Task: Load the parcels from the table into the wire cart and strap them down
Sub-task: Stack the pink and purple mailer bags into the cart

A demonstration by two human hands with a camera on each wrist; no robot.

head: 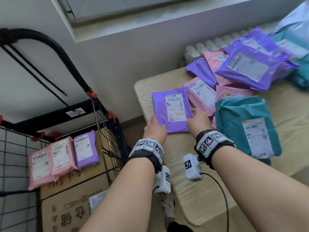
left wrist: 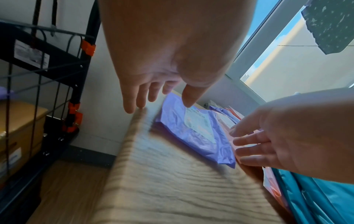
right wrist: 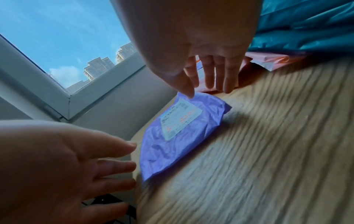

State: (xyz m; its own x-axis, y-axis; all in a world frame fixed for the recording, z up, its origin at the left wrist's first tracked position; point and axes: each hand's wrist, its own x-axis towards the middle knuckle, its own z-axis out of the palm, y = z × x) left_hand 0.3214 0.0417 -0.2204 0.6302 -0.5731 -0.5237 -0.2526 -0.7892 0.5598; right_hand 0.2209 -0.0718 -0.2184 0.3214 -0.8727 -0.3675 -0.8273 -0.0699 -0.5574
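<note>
Purple parcel (head: 172, 111) flat on table (head: 184, 164) near its left edge, between both hands: left hand (head: 154, 129) at near-left corner, right hand (head: 199, 121) at right edge, fingers spread, neither gripping. More parcels (head: 247, 67) piled far right.

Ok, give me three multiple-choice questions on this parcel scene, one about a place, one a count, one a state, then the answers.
1. Where does the purple parcel between the hands lie?
A. in the wire cart
B. on the table's left end
C. on the floor

2. How many parcels stand in a row on the boxes in the wire cart?
A. three
B. one
C. five

3. How are the left hand and right hand?
A. both fists
B. open, either side of the parcel
C. gripping the cart handle

Answers: 1 B, it lies flat on the table near the edge. 2 A, two pink and one purple. 3 B, fingers straight in both wrist views.
</note>
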